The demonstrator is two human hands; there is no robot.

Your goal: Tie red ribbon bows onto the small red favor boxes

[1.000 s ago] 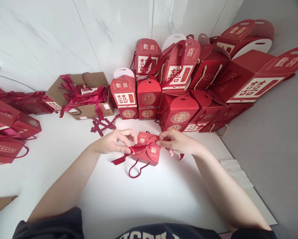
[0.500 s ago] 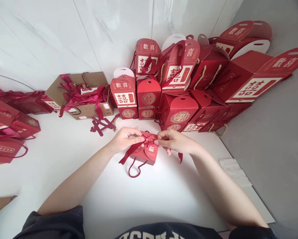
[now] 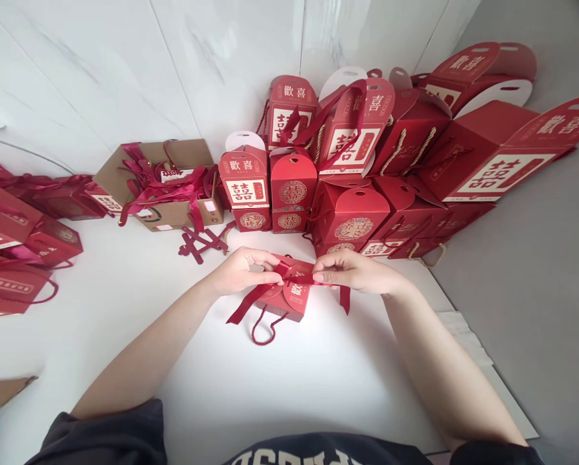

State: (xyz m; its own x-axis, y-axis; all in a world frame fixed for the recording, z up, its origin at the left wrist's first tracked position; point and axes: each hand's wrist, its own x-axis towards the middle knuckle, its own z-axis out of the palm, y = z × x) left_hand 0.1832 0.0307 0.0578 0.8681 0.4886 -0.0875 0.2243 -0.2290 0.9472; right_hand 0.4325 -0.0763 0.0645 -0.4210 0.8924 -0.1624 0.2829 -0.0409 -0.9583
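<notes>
A small red gift box (image 3: 293, 298) with a cord handle stands on the white table (image 3: 279, 381) in front of me. A dark red ribbon (image 3: 296, 274) runs across its top. My left hand (image 3: 243, 270) pinches the ribbon at the box's left side, and one ribbon tail hangs down to the lower left. My right hand (image 3: 354, 271) pinches the ribbon on the right, with another tail dangling below it. Both hands are closed on the ribbon, close together above the box.
Several red gift boxes (image 3: 347, 213) are stacked against the marble wall behind. A brown cardboard carton (image 3: 161, 184) full of red ribbons sits at the back left, loose ribbon pieces (image 3: 199, 240) beside it. More red bags (image 3: 13, 258) lie at the far left. The table's right edge (image 3: 468, 336) drops to grey floor.
My hands drew closer together over the box top, then the right hand pulled its ribbon end out to the right. The box shifted slightly away from me.
</notes>
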